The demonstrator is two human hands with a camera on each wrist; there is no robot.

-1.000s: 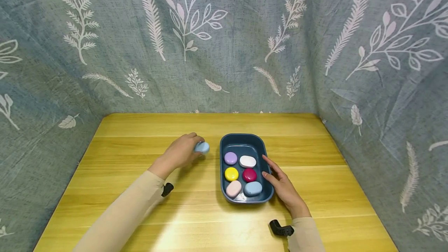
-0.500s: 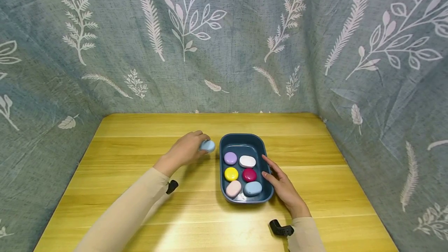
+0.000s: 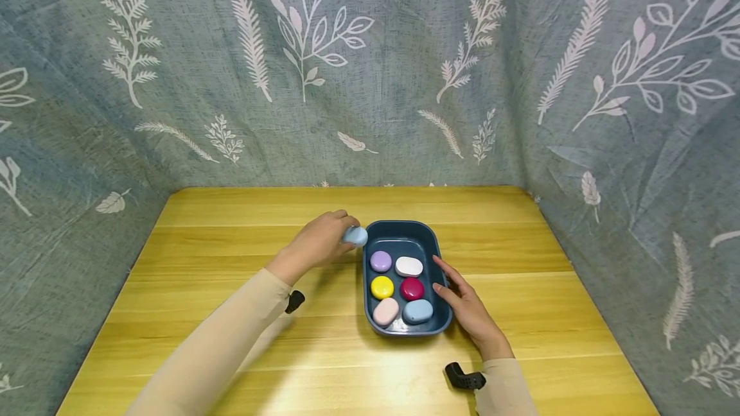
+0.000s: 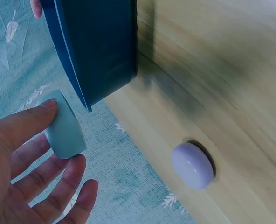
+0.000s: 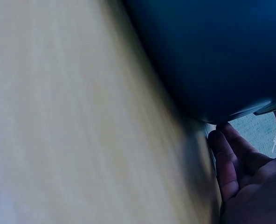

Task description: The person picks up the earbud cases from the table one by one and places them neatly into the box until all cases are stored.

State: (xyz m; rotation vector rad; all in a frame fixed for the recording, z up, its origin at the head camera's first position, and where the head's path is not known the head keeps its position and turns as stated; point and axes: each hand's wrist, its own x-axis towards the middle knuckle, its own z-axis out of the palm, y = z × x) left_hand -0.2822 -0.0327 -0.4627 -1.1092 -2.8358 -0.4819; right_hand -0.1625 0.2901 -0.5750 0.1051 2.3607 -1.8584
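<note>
In the head view my left hand (image 3: 321,239) pinches a light blue soap bar (image 3: 354,236) at the left rim of a dark blue tray (image 3: 370,313). In the left wrist view the thumb lies on one face of the bar and fingertips on its lower edge, just below the tray's rim. Inside the tray lie lilac (image 3: 381,261), white (image 3: 409,267), yellow (image 3: 382,287), crimson (image 3: 412,289), pink (image 3: 386,312) and light blue (image 3: 418,311) pieces. My right hand (image 3: 471,310) holds the tray's right side, thumb and index finger over the rim, other fingers against the outer wall.
Another lilac piece (image 4: 193,165) lies on the wooden table (image 3: 243,230) in the left wrist view; my left hand and arm hide it in the head view. A patterned curtain (image 3: 370,114) hangs round the table's back and sides.
My left hand has moved right and slightly back with the light blue soap bar, from the bare table to the tray's rim. The right hand and the tray have stayed put.
</note>
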